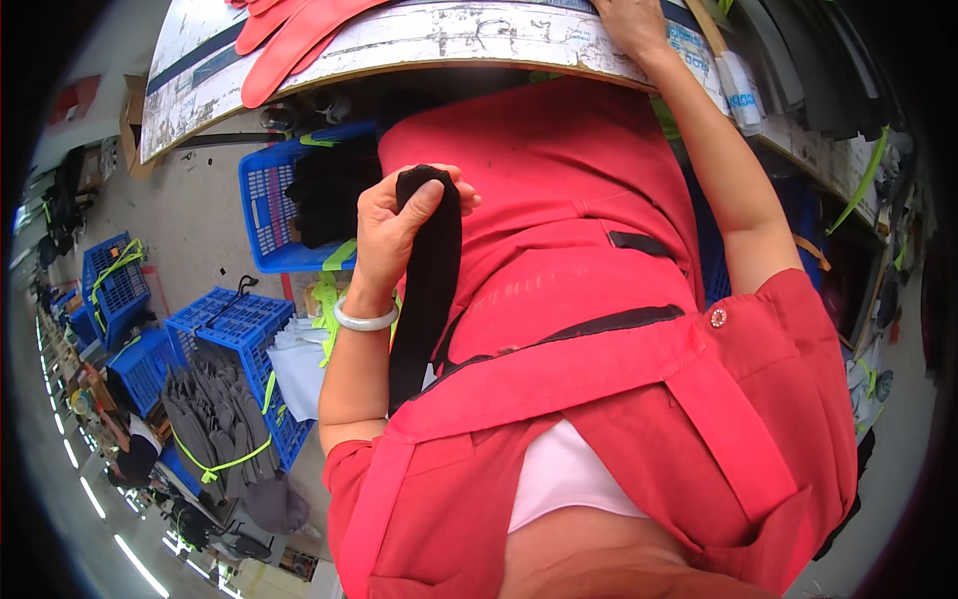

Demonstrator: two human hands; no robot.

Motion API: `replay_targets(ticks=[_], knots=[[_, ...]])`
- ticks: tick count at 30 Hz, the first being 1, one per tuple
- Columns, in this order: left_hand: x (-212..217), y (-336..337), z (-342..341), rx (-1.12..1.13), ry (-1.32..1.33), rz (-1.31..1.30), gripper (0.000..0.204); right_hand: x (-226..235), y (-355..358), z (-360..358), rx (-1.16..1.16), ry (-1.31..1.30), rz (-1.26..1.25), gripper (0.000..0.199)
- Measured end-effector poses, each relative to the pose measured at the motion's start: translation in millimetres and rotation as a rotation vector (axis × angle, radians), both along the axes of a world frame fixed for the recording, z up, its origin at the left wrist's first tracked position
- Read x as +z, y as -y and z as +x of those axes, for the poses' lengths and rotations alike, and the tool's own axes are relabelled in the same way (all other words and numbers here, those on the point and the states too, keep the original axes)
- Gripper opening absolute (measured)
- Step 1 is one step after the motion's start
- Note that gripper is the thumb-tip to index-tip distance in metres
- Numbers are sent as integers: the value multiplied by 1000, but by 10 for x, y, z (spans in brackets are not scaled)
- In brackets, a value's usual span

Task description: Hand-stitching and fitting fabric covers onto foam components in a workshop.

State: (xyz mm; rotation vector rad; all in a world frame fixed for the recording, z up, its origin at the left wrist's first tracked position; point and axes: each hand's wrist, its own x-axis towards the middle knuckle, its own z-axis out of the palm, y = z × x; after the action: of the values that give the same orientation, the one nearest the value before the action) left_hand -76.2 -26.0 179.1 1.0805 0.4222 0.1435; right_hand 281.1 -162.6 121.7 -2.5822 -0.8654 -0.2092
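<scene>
Several blue crates [235, 324] stand on the floor at the left, one of them heaped with bundles of grey pieces [215, 419] tied with yellow-green cord. A further blue basket [264, 215] sits just left of the person's body, with dark pieces inside. Right of it, the left hand [394, 225] is raised in front of the red apron [559, 260], thumb and curled fingers pinching the top of a long black strip [429, 290] that hangs down along the apron; a pale bangle [364, 319] rings that wrist. Far above, a red glove [294, 35] lies on the worn worktable [449, 35]. At the right, the right hand [629, 25] rests on that table's edge, its fingers cut off by the frame, so I cannot tell their spread.
</scene>
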Motion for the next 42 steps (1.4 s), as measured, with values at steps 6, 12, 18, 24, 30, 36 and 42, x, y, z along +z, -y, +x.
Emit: replay_targets(ticks=[6, 12, 18, 24, 30, 36, 42], knots=[[109, -22, -1, 77, 14, -14, 19, 114, 8, -211, 118, -367, 412, 20], [92, -64, -70, 50, 15, 4, 17, 729, 24, -1818, 781, -879, 447, 16], [59, -93, -116, 45, 53, -14, 17, 841, 28, -1964, 808, -852, 382, 11], [66, -67, -131, 16, 35, 58, 14, 836, 19, -2011, 863, -848, 283, 10], [49, -51, -118, -7, -4, 212, 13, 700, 34, -2105, 876, -683, 202, 13], [57, 55, -91, 115, 74, 137, 16, 727, 56, -2296, 413, -2008, 744, 23], [62, 43, -127, 130, -2, -60, 25, 771, -49, -1913, 704, -1649, 300, 23]])
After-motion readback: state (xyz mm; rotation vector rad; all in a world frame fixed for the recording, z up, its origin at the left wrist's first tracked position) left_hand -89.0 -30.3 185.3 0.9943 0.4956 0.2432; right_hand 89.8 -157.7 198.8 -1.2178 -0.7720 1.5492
